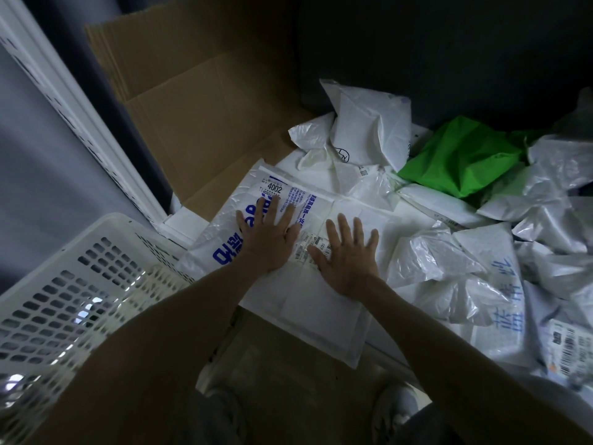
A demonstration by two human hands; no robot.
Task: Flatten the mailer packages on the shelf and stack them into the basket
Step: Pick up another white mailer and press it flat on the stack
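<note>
So this looks like the flattening step. Both hands are down flat on mailers, fingers spread, palms pressing, nothing pinched or gripped. The left hand [266, 234] sits on the blue-print mailer [231, 226], the one with the 4002 label. The right hand [348, 260] is just beside it on the white mailer [308, 303], thumb on its barcode sticker. The two mailers overlap in the middle. Both lie on the shelf [183, 223], partly on brown cardboard [199, 123], and the white one's near corner hangs off the front edge.

My guess is both are about as flat as they'll get. The next move would be pinching an edge, or sliding fingers under the overhanging corner. Then carry them left to the basket [64, 284] without letting them puff up or fold. Slick plastic, so I'd expect them to slide apart if lifted as a pair.

Containers: the white basket sits low left, right next to the blue-print mailer. Shiny glints show through its slots, but I can't tell what's inside, if anything. The cardboard looks like opened-out box flaps, not holding anything I can make out.

Plenty left to do, I'd say. A crumpled pile [481, 252] of white mailers plus a green bag [462, 155] covers the right side of the shelf.
</note>
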